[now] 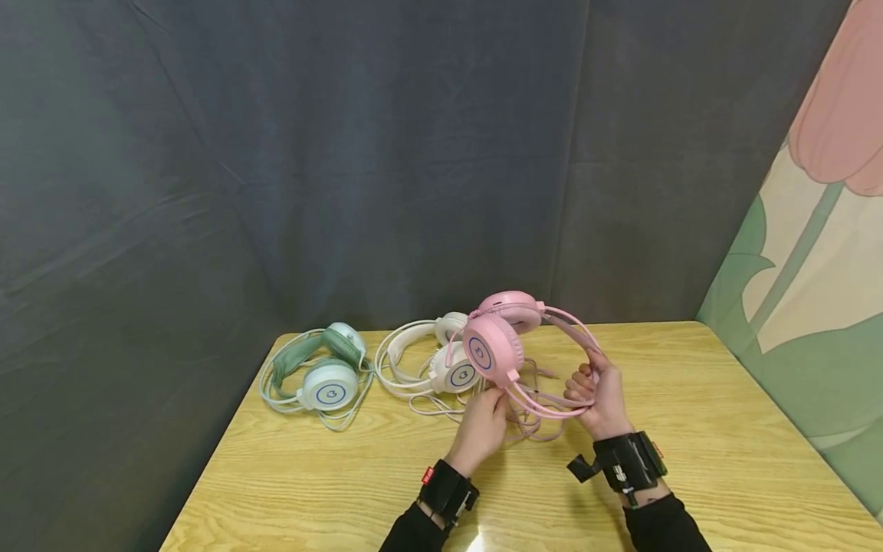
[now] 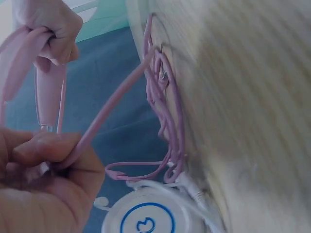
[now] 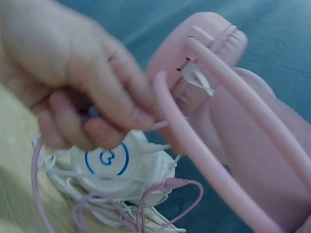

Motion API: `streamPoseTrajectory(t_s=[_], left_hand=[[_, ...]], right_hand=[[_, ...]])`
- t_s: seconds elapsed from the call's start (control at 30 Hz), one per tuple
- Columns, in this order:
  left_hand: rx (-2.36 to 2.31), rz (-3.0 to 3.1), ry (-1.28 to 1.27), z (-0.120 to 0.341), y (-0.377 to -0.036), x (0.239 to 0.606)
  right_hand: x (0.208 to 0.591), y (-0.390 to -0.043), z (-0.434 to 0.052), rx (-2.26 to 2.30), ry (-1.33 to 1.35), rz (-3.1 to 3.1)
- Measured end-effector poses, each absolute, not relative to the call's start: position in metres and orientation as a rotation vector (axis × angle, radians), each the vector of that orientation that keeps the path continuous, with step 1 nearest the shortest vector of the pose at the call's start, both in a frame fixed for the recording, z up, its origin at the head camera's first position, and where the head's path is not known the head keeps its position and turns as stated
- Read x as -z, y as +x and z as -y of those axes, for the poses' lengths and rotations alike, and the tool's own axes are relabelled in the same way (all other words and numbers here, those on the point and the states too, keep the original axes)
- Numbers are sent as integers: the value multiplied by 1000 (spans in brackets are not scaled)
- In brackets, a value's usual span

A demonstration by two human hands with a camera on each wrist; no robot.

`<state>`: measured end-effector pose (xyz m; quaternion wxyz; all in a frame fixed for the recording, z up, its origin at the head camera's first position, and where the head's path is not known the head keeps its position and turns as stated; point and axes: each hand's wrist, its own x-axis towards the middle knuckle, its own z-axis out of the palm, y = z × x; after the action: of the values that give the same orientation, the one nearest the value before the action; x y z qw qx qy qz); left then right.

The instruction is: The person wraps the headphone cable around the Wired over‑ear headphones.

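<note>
Pink headset held above worktop, centre. Right hand grips its headband at 3 o'clock; left hand pinches its pink cable at 6 o'clock. White headset just behind at 9 o'clock, green headset farther at 9 o'clock.

Glossy plastic pink headset, wood-grain table

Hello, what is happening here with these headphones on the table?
A person holds the pink headphones above the wooden table. The right hand grips the headband, and the left hand pinches the pink cable, which lies tangled on the table. White headphones and green headphones lie behind, untouched.
</note>
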<state>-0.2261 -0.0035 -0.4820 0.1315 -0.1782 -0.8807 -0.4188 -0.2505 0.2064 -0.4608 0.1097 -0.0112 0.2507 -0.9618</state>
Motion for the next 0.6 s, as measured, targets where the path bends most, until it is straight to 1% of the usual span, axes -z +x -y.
streamPoseTrajectory(t_s=[0.13,0.2,0.27,0.37,0.47,0.6], left_hand=[[1156,2559,-650,4,-225,482],[1271,2553,-651,4,-225,483],[1419,2524,-602,4,-226,484],[1619,2472,-498,5,-228,484],[1710,2422,-434,7,-228,483],[1735,2408,-384,8,-227,481]], right_hand=[[458,-252,-199,2931,49,-1056],[456,-253,-196,2928,108,-1282],[455,-254,-195,2878,119,-1436],[455,-256,-197,2807,53,-1397],[456,-258,-202,2788,2,-1246],[456,-259,-206,2801,84,-1270]])
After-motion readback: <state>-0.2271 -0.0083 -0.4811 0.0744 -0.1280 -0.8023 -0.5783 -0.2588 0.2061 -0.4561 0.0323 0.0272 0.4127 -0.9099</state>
